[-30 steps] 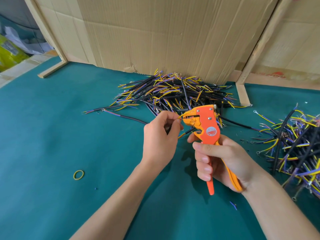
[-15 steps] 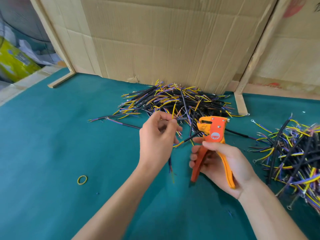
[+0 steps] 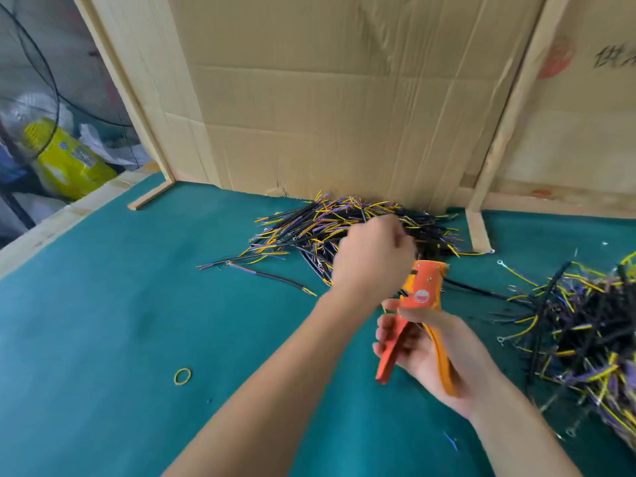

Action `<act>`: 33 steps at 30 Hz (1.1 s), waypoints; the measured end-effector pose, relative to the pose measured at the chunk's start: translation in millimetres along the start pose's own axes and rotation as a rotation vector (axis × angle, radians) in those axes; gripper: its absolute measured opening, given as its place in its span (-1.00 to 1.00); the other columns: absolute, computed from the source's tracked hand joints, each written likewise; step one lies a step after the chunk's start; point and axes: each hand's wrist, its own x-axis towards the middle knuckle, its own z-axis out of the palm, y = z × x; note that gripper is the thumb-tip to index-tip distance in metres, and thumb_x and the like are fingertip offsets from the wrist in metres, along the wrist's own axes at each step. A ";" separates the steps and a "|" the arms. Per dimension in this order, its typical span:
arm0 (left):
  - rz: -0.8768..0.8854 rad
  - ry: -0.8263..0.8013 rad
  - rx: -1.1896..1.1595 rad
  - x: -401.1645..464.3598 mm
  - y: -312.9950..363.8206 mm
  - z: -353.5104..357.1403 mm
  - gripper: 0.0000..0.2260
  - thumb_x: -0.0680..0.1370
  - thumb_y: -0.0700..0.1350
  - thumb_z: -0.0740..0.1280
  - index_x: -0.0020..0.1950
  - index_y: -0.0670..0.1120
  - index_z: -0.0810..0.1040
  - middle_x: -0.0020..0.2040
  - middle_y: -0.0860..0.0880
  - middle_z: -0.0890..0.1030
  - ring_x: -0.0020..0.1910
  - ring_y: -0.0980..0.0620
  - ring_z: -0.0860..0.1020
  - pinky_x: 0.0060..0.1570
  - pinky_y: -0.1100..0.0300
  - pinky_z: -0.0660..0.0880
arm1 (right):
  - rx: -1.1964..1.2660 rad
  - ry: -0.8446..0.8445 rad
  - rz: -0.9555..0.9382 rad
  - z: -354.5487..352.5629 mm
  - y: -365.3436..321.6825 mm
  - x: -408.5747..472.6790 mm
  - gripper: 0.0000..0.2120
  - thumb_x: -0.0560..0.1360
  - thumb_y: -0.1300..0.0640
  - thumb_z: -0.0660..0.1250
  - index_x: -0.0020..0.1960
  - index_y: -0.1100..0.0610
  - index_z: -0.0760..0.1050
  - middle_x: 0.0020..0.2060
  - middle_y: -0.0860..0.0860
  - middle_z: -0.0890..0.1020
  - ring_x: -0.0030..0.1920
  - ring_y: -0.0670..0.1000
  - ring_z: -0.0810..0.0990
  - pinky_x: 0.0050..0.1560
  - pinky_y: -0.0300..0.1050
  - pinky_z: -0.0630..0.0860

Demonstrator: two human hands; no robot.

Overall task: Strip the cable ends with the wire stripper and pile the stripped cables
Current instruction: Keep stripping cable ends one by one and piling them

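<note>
My right hand [image 3: 433, 352] grips the orange wire stripper [image 3: 423, 287] by its handles, which stand spread apart, head pointing up and away. My left hand [image 3: 373, 256] is blurred and reaches over the near edge of the far pile of black cables [image 3: 309, 228] with yellow and purple ends, which lies against the cardboard. Its fingers curl down behind the back of the hand, so what they hold is hidden. A second heap of cables [image 3: 585, 332] lies at the right edge.
The green mat [image 3: 103, 321] covers the table. A yellow rubber band [image 3: 182, 376] lies at front left. Loose cables [image 3: 268, 275] stray left of the far pile. A cardboard wall [image 3: 327, 98] and wooden strips [image 3: 480, 232] close the back.
My left hand has moved away from the stripper's jaws, forward and right onto the far pile. The stripper's handles have sprung apart in my right hand.
</note>
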 end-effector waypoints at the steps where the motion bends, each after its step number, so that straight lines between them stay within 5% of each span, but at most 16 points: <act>1: -0.115 0.000 0.084 1.3 -36.0 -11.8 -0.87 0.54 -0.07 0.25 -0.02 0.01 0.58 -0.02 -0.16 0.66 0.01 -0.27 0.58 -0.04 0.02 0.54 | -0.005 0.002 0.003 0.8 0.2 -0.4 -0.48 0.18 0.33 0.53 0.13 0.35 0.54 -0.19 0.28 0.60 -0.24 0.21 0.61 -0.18 0.13 0.65; 3: -0.268 -0.086 0.298 -3.3 -99.8 -32.3 -0.76 0.55 -0.13 0.23 0.16 0.07 0.57 0.10 -0.17 0.65 0.09 -0.26 0.58 0.03 0.00 0.54 | 0.007 -0.002 -0.007 0.4 -0.7 -1.2 -0.51 0.28 0.26 0.46 0.19 0.36 0.52 -0.18 0.28 0.60 -0.25 0.21 0.62 -0.17 0.13 0.65; 5: -0.242 -0.107 0.386 -12.7 -137.7 -41.9 -0.70 0.58 -0.13 0.27 0.27 0.10 0.58 0.12 -0.14 0.63 0.14 -0.24 0.58 0.08 -0.01 0.53 | 0.026 -0.006 -0.004 -0.9 -2.1 -1.0 -0.54 0.31 0.27 0.44 0.19 0.34 0.51 -0.19 0.28 0.59 -0.25 0.21 0.61 -0.15 0.14 0.64; 8: -0.130 -0.019 0.342 -24.0 -156.4 -43.2 -0.86 0.58 -0.11 0.38 0.11 0.02 0.66 -0.09 -0.04 0.54 -0.01 -0.20 0.58 0.02 -0.01 0.52 | 0.027 -0.021 -0.003 -0.5 -2.6 -2.8 -0.56 0.34 0.34 0.46 0.20 0.34 0.50 -0.18 0.28 0.58 -0.23 0.21 0.60 -0.13 0.15 0.63; 14: 0.107 0.072 0.196 -52.2 -145.9 -41.1 -0.92 0.56 -0.15 0.44 -0.06 0.03 0.62 -0.18 0.06 0.48 -0.24 0.15 0.51 -0.18 0.19 0.40 | 0.037 -0.018 0.013 -3.3 -2.4 -0.8 -0.50 0.32 0.26 0.47 0.23 0.34 0.49 -0.12 0.32 0.61 -0.23 0.22 0.60 -0.14 0.14 0.63; 18: 0.227 0.087 0.094 -77.5 -124.6 -30.3 -0.92 0.56 -0.13 0.45 -0.01 0.05 0.65 0.02 0.09 0.46 -0.15 0.21 0.56 -0.09 0.19 0.53 | -0.068 -0.097 0.033 -5.9 -4.3 -2.5 -0.49 0.37 0.18 0.50 0.24 0.38 0.50 0.17 0.41 0.61 -0.23 0.22 0.60 -0.16 0.13 0.60; 23: 0.296 0.008 -0.068 -67.2 -99.1 -19.1 -0.91 0.56 -0.18 0.44 0.04 -0.03 0.68 0.13 0.09 0.51 -0.08 0.19 0.61 0.04 0.23 0.55 | -0.158 -0.270 0.065 -5.8 -0.2 -9.2 -0.42 0.39 0.17 0.52 0.31 0.40 0.45 0.27 0.40 0.55 -0.21 0.22 0.58 -0.12 0.13 0.56; 30: 0.214 -0.023 -0.253 -57.0 -102.3 -12.3 -0.85 0.56 -0.28 0.43 0.05 -0.08 0.71 0.18 0.12 0.54 0.06 0.17 0.63 0.07 0.38 0.53 | -0.178 -0.305 -0.001 -9.2 -2.9 -11.6 -0.47 0.43 0.16 0.49 0.33 0.34 0.50 0.28 0.36 0.56 -0.22 0.23 0.56 -0.08 0.13 0.54; 33: 0.203 0.004 -0.315 -57.1 -103.1 -5.3 -0.79 0.58 -0.30 0.39 -0.06 0.02 0.69 0.15 0.19 0.56 0.04 0.14 0.63 -0.01 0.38 0.52 | -0.248 -0.346 0.057 -5.7 0.4 -11.4 -0.43 0.42 0.10 0.56 0.34 0.31 0.51 0.07 0.38 0.61 -0.21 0.25 0.56 -0.09 0.13 0.54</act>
